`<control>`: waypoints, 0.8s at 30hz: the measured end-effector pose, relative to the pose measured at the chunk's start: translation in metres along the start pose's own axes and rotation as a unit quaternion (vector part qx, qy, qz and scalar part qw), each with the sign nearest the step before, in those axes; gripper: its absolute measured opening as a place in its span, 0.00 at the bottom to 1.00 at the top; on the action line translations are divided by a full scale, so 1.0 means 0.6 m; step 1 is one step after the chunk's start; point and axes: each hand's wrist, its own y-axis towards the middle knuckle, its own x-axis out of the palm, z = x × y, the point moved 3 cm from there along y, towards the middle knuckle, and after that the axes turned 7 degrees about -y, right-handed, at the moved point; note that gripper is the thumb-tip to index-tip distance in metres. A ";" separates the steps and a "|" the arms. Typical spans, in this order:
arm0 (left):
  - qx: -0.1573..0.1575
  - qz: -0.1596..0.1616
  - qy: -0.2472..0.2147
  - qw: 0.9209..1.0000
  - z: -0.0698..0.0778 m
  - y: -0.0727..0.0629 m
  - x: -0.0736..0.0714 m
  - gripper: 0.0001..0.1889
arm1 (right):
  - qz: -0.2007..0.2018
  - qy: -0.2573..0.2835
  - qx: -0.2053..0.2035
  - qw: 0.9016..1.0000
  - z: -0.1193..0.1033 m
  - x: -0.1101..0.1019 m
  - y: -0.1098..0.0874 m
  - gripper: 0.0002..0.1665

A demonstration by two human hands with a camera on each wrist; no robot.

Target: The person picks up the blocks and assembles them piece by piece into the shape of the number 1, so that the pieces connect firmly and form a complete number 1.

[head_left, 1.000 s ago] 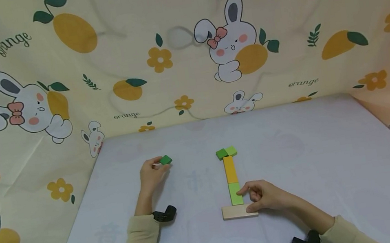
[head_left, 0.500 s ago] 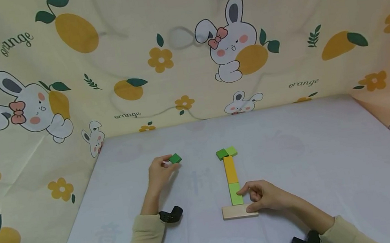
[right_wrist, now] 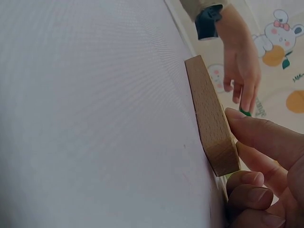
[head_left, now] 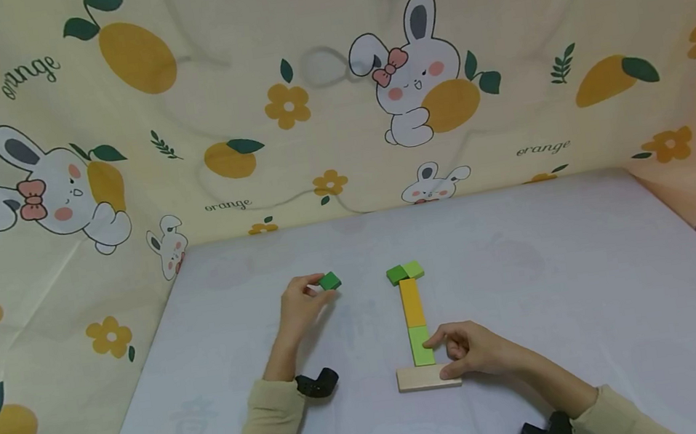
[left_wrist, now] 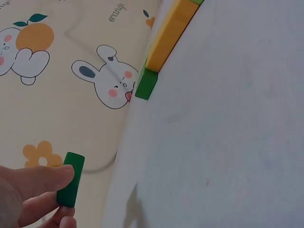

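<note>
In the head view my left hand [head_left: 299, 310] pinches a small dark green block [head_left: 330, 281] between thumb and fingers, left of a row of blocks. The left wrist view shows this green block [left_wrist: 71, 179] held at its edges. My right hand [head_left: 481, 350] rests its thumb on a plain wooden block [head_left: 418, 378]; its index fingertip touches a light green block [head_left: 421, 347], and the other fingers are curled. Beyond the light green block lies a yellow-orange block [head_left: 411, 302]. At its far end sit a green block [head_left: 397, 276] and a lighter green one [head_left: 414, 269], set at angles.
A white-covered table [head_left: 560, 277] lies under the blocks. Behind and beside it hangs a cream cloth [head_left: 309, 24] printed with rabbits and oranges. Each wrist bears a black camera, such as the left one [head_left: 319, 383].
My left hand has moved steadily right with the dark green block, closer to the row's far end. The right hand and the laid blocks have stayed in place.
</note>
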 end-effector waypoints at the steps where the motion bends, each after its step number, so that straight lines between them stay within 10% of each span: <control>1: 0.003 -0.001 0.000 1.000 0.001 0.000 0.002 0.21 | 0.000 0.000 -0.001 1.000 0.000 0.000 0.000 0.29; 24: 0.021 -0.022 -0.021 0.999 0.028 0.000 0.045 0.21 | -0.001 -0.005 -0.004 1.000 0.000 0.000 -0.001 0.28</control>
